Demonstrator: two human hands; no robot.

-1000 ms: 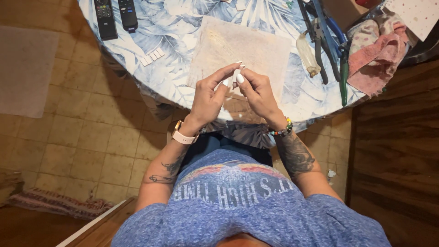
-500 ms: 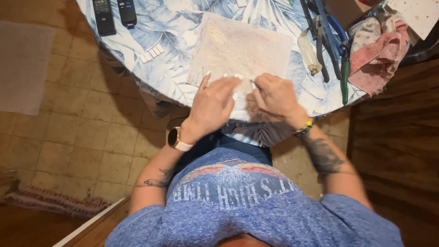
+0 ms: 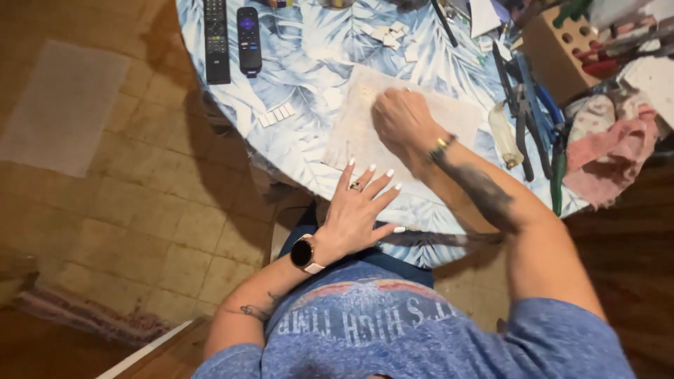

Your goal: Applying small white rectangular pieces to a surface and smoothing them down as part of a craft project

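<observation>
Nearest the camera, the left hand (image 3: 358,210) lies flat at the desk's (image 3: 309,91) front edge, fingers spread wide, its grip apart and holding nothing, fingertips just touching the near edge of the pale mesh sheet (image 3: 358,130). A round-faced watch sits on that wrist.

A little farther, the right hand (image 3: 401,121) presses down on the middle of that sheet with fingers curled under; whether its grip is pinched on anything I cannot tell, since the fingertips are hidden. The sheet lies flat on the desk, squarish, cream, with a fine gridded weave, and its visible surface looks bare, so by my reading the work on it is at an early stage with nearly all of it left.

Beyond, 4 small white tiles (image 3: 276,115) sit in a row left of the sheet, with more loose ones (image 3: 393,35) behind it. The covering is a glossy blue-and-white leaf print. Farther right lie blue-handled pliers (image 3: 526,105), a soft pink cloth (image 3: 604,158) and a cardboard block with round holes (image 3: 558,45). At the far left, 2 black remotes (image 3: 232,42) lie side by side.
</observation>
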